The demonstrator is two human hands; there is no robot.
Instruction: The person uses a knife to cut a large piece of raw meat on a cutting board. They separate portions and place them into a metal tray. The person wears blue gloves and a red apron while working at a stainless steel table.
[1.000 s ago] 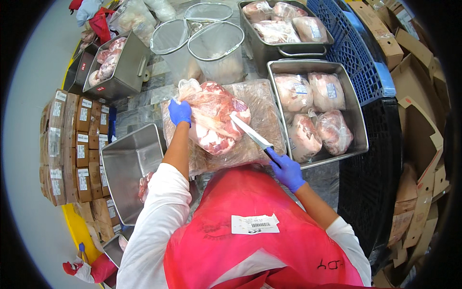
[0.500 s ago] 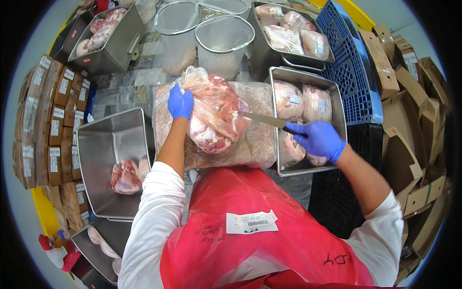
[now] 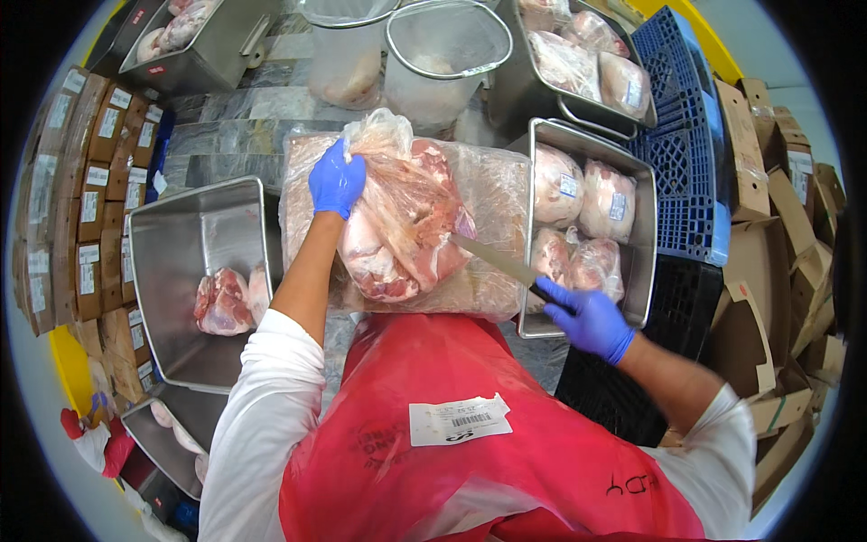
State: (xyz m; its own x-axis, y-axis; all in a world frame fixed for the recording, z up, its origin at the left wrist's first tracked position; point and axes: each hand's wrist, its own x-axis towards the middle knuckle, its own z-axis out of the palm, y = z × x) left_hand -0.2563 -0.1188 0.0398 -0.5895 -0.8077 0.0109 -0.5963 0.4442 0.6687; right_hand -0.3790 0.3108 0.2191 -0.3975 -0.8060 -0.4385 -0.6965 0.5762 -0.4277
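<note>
Left hand [image 3: 336, 183] — blue-gloved — clutches crinkled clear wrap on the lumpy pink meat cut [image 3: 402, 226], centre table. Right hand [image 3: 589, 321] closed around a slim steel knife [image 3: 495, 259], blade touching the cut. Steel tray [image 3: 646, 226] of bagged cuts at 3 o'clock.

I note both hands, left hand [image 3: 337, 183] and right hand [image 3: 589, 318], in smooth blue rubbery gloves. The meat bag [image 3: 402, 212] is thin, glossy, crinkled clear plastic. The knife [image 3: 495, 259] blade is bright metal. Trays, left tray [image 3: 185, 244] and right tray [image 3: 639, 237], are brushed steel, dull sheen. The apron [image 3: 470, 425] is glossy red plastic. The boxes [image 3: 86, 190] are matt cardboard.
</note>
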